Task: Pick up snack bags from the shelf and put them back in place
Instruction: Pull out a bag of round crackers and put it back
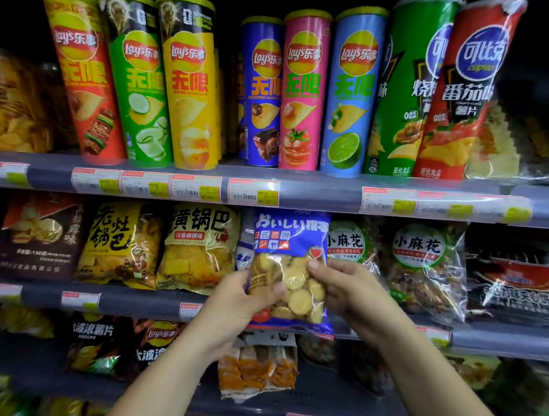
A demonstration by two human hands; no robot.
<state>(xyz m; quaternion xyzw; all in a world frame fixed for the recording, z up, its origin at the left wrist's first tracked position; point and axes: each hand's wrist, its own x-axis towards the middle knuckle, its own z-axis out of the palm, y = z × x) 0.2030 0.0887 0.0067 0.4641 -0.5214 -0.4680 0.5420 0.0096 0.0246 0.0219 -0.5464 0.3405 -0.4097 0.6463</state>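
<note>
Blue biscuit bag (290, 270) is upright at the middle shelf (139, 300), held by both hands; round biscuits show through its clear window; its top edge sits just under the top shelf rail (313, 190), its bottom edge overlaps the middle shelf's front rail; can't tell if it rests on the shelf or hangs in the grip.

Left hand (239, 306) grips the bag's left edge, thumb across the front, fingers hidden behind it; right hand (349, 289) pinches the right edge, fingertips curled onto the front; both forearms bare, reaching up from below.

Bag's slot is between a yellow crisp bag (199, 249) on its left and a clear twist-snack bag with a green round label (350, 242) on its right; a second blue-and-white bag (243, 247) peeks out just behind its left side; a second twist-snack bag (423, 264) is further right; black-and-yellow bag (120, 246) and dark brown bag (38, 237) are further left.

Top shelf: row of standing chip tubes: red (85, 81), green (142, 87), yellow (192, 85), dark blue (262, 95), pink (303, 93), light blue (353, 94), then two wider tubes, green (409, 92) and red (463, 99), both leaning; price tags (253, 191) along the rail.

Shelf below: bag of orange snacks (258, 369) right under the hands; dark chip bags (159, 338) to its left; edges of the view are blurred.
</note>
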